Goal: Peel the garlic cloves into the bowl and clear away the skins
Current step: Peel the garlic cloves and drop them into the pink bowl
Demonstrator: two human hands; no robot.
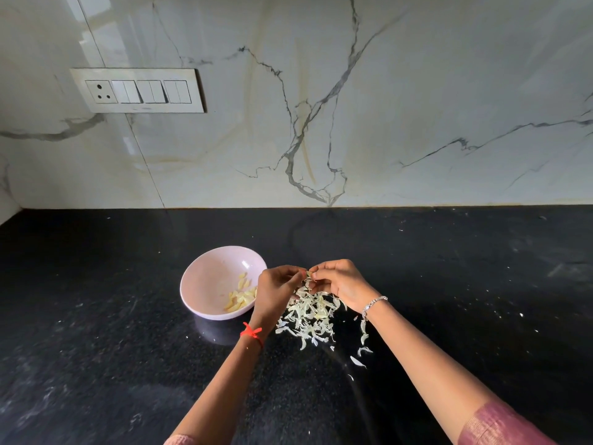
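Your left hand [277, 289] and right hand [340, 281] meet fingertip to fingertip, and both pinch one garlic clove [309, 274] between them. The left fingers curl in at its 9 o'clock, the right fingers at its 3. It's mostly covered, so I can't tell its long axis or which way it points. The skins pile [309, 313] lies at its 6 o'clock on the black counter [449, 284]. The pink bowl [205, 277] holding the peeled cloves [242, 295] sits at 9 o'clock, just beside your left hand.
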